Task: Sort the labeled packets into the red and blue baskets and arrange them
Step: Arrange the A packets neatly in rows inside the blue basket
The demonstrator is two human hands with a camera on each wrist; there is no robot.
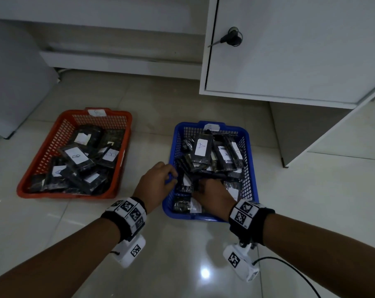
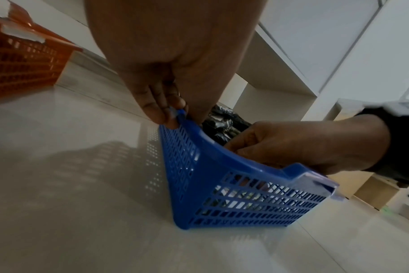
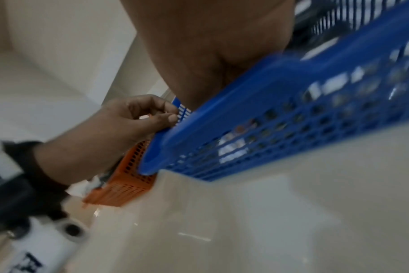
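Left hand (image 1: 158, 181) pinches blue basket (image 1: 252, 160) rim; right hand (image 1: 212, 193) seemingly among packets (image 1: 201, 150)

Pale glossy tiled floor (image 1: 182, 265). Red basket (image 1: 31, 186) on it at left, blue basket (image 1: 254, 168) at right, apart. White cabinet (image 1: 289, 50) behind.

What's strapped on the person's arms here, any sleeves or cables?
No sleeves; both forearms are bare. Each wrist has a black strap carrying white blocks printed with black square fiducial markers: left wrist band, right wrist band. Under each wrist hangs a white camera housing with its own marker: left camera, right camera. A thin black cable runs from the right one.
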